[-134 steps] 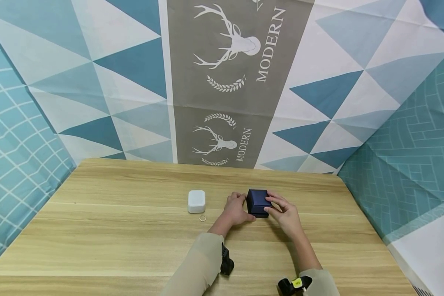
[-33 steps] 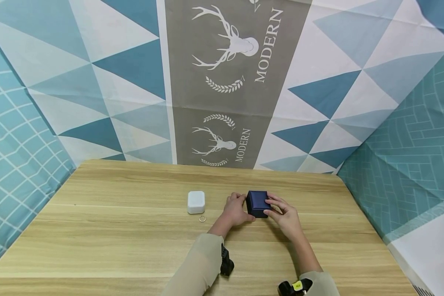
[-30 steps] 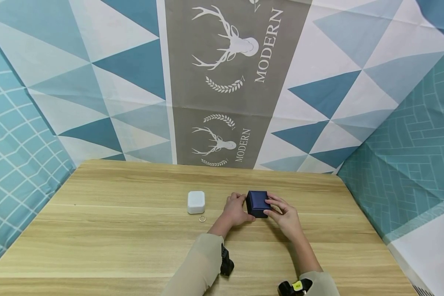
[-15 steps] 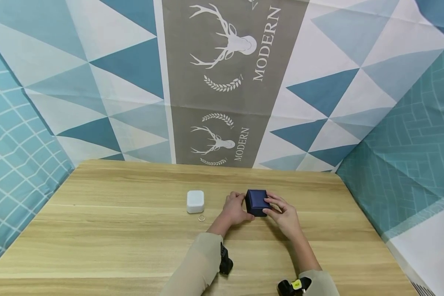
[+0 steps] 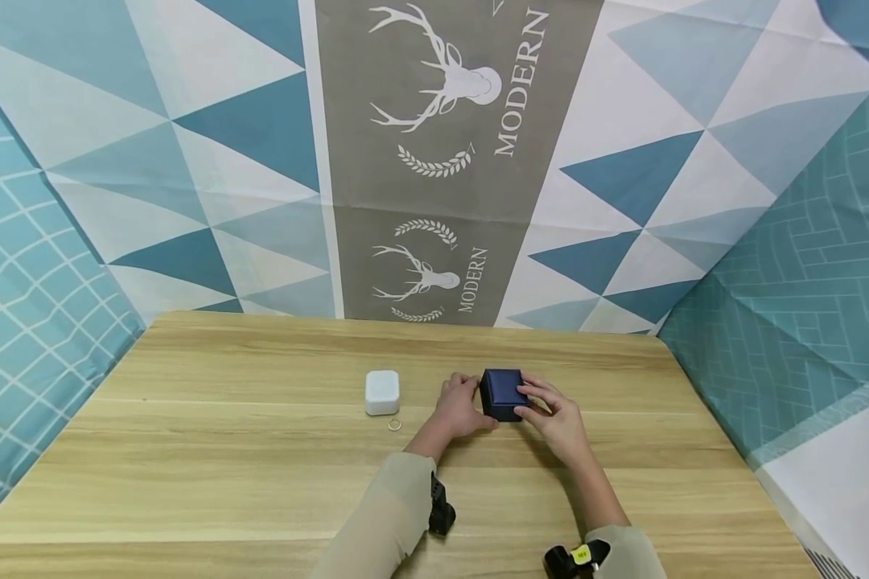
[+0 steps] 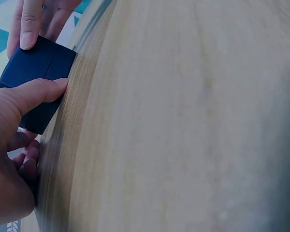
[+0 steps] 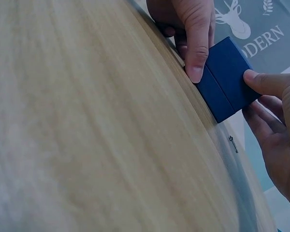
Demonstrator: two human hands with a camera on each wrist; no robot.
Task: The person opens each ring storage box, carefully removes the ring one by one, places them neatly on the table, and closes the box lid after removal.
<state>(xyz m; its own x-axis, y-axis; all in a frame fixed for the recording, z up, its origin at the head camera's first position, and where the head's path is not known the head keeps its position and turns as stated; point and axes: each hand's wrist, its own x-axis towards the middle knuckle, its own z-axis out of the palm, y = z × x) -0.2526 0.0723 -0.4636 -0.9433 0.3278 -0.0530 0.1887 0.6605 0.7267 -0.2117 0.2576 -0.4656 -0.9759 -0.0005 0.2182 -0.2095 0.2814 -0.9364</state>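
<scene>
A dark blue jewelry box [image 5: 504, 386] stands closed on the table, right of centre. My left hand [image 5: 459, 408] grips its lower part from the left, the thumb [image 6: 41, 92] along the front face. My right hand [image 5: 561, 425] holds the lid from the right between thumb [image 7: 266, 83] and fingers. A seam between lid and base runs across the box [image 7: 227, 79] in the right wrist view. What lies inside the box is hidden. Left of my left hand, a thin ring [image 5: 394, 425] lies just in front of a small white box [image 5: 382, 392] with rounded corners.
The wooden table [image 5: 224, 466] reaches back to a patterned cloth wall [image 5: 420, 185]. Cloth hangs on both sides too. In the right wrist view a tiny key-shaped metal thing [image 7: 233, 144] lies near the blue box.
In the oldest frame the blue box's lid looks slightly raised above its base; since about a second ago it sits level. Both hands keep their places, and the view shifts slightly.
</scene>
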